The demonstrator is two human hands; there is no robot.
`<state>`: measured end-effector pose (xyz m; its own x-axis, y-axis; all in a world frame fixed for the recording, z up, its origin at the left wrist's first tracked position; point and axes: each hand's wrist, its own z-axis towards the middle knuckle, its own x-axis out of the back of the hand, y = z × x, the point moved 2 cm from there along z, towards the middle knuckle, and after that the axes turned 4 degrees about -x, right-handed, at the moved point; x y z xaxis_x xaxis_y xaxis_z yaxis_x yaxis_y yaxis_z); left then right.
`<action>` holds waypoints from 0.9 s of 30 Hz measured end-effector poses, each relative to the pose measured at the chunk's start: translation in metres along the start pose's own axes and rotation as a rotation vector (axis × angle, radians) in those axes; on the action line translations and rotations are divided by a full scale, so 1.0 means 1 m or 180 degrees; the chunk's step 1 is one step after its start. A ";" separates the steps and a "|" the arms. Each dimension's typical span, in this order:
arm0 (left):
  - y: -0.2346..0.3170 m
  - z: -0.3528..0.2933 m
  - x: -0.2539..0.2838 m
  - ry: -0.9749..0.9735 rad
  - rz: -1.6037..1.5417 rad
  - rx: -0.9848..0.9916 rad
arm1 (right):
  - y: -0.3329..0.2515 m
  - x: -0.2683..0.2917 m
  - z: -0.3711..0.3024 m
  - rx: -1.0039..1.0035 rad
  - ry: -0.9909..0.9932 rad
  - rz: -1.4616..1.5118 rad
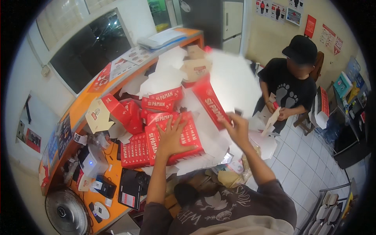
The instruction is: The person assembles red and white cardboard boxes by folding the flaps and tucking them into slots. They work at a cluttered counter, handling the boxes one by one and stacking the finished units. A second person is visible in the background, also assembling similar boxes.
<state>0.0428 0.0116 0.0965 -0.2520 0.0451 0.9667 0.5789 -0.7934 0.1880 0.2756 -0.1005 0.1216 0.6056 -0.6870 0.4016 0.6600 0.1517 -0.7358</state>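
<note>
My left hand (171, 138) lies spread on a stack of red printed cartons (192, 131), fingers apart and palm down. My right hand (237, 128) pinches the lower end of a red carton piece (210, 100) with white lettering. It tilts up to the left beside a broad white sheet of card (235, 80), blurred by motion; whether the two are joined I cannot tell. More red cartons (135, 150) stand packed in a row left of my left hand. Several others (162, 100) lie loosely heaped behind it.
Beige-and-red boxes (100, 115) crowd the orange counter (113, 203), near a laptop (129, 188), a white printer (93, 160) and a fan (67, 211). At right, a person in a black cap (291, 82) handles a piece of card (273, 122). Tiled floor (299, 156) lies beyond.
</note>
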 end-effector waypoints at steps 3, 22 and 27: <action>0.005 0.010 0.001 0.0004 -0.0126 -0.0068 | 0.029 -0.014 -0.051 -0.0975 -0.0292 -0.0122; -0.007 0.012 -0.017 0.0108 0.0191 -0.0079 | 0.054 -0.043 -0.091 -0.1075 -0.2068 0.1937; -0.005 0.009 -0.020 0.0125 0.0293 -0.0174 | 0.052 -0.065 -0.097 -0.1289 -0.1528 0.2095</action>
<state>0.0522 0.0199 0.0777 -0.2306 -0.0525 0.9716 0.5581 -0.8251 0.0879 0.2275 -0.1169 0.0047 0.9848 -0.1662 -0.0503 -0.0365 0.0850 -0.9957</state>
